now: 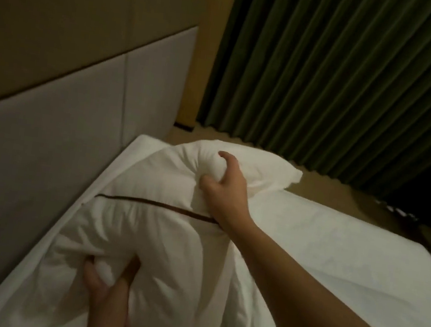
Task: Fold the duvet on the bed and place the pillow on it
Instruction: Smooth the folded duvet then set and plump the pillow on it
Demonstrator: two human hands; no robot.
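**Both hands clamped on the pillow**

The white pillow (pixel 140 224) lay on the bed (pixel 334 250) beside the headboard (pixel 45 157) — right hand (pixel 221 191) bunched its end farther from the headboard, left hand (pixel 107 286) gripped its near edge.

Both hands grip the white pillow (pixel 146 225) beside the headboard (pixel 63 121): left hand (pixel 107 286) near end, right hand (pixel 222 189) far end.

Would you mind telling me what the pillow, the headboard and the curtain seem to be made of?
Pillow: white woven cloth, likely cotton, matte, with soft filling; it bunches and creases where the left hand and right hand grip it.
Headboard: padded panels in grey fabric or faux leather; stitched seams, faint sheen.
Curtain: heavy green cloth, perhaps velvet; deep even pleats.
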